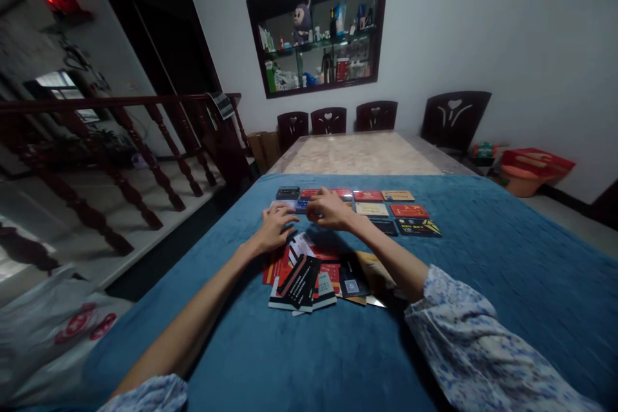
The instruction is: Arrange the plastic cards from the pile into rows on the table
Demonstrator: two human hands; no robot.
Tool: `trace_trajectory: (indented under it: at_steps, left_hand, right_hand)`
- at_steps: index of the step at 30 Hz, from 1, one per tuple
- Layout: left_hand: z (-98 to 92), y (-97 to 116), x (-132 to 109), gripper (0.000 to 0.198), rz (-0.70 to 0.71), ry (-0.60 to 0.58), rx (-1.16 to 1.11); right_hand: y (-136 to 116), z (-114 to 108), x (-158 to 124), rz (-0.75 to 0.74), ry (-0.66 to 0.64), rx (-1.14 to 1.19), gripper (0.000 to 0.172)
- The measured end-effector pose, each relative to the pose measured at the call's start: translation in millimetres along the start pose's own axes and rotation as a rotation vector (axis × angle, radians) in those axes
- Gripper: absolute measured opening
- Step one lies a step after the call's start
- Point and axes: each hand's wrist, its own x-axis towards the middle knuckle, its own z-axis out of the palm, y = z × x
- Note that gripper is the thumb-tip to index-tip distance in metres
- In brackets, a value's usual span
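Observation:
My left hand (276,229) is open, its fingers spread low over the cloth, with the fingertips by a pale card (284,204). My right hand (330,208) is closed, fingers curled down beside a dark blue card (301,206); whatever is between them is hidden. Rows of cards lie around it: a yellow card (398,196), a cream card (371,209), a red card (409,211) and a black VIP card (418,227). Nearer me, below both hands, spreads a loose overlapping pile with a black striped card (300,282) on top.
A blue cloth (232,341) covers the near part of the table; its marbled top (352,151) shows beyond. Dark chairs (328,121) stand at the far end. To the left are a wooden railing (120,103) and a white plastic bag (53,335). An orange tub (524,181) stands right.

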Motion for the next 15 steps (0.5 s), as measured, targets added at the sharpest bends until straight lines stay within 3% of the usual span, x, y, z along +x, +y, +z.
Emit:
trace_trajectory:
  at_steps: [9,15]
  left_hand:
    - [-13.8,4.8,-42.7,0.023,-0.078,-0.014,-0.076]
    - [-19.1,21.8,-54.3,0.023,-0.059,-0.114,-0.149]
  right_hand:
    - [-30.6,2.5,-5.1,-0.124,-0.097,0.104,0.02]
    - [-35.8,8.6,-19.2,-0.191,-0.206,0.164,0.029]
